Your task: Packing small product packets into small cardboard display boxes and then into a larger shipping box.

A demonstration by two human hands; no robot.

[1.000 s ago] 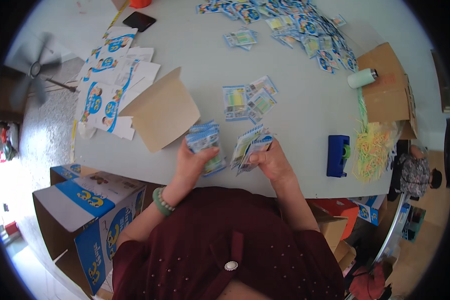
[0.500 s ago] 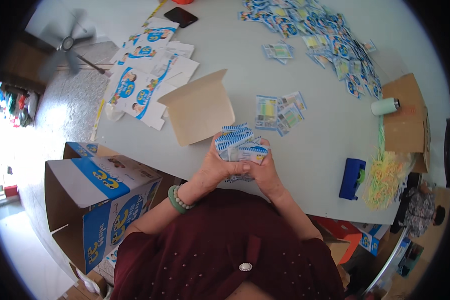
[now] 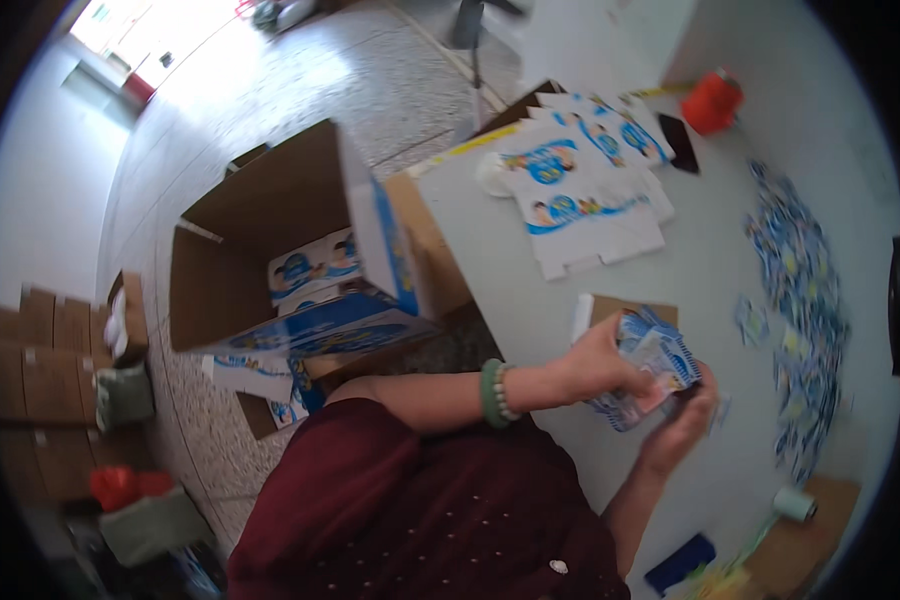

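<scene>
My left hand (image 3: 604, 366) and my right hand (image 3: 682, 428) close together around a bundle of blue-and-white sachets (image 3: 660, 350) above the table. The left thumb presses across the front of the bundle, while the right fingers wrap its side. A green bangle and a beaded bracelet circle my left wrist. Just behind the bundle lies an open carton (image 3: 638, 308), tan inside, mostly hidden by my hands. Flattened white-and-blue cartons (image 3: 580, 205) are piled farther back on the table.
On my left stands a large open cardboard box (image 3: 270, 215) with printed cartons inside. Many loose sachets (image 3: 805, 340) spread along the table's right side. A phone (image 3: 677, 143), an orange-red object (image 3: 712, 102), a blue tape dispenser (image 3: 680, 563) and a pale green bottle (image 3: 795, 503) lie around.
The view has swung to the left, so the large box and floor now fill more of it. Both hands still hold the sachets, which are tilted differently.
</scene>
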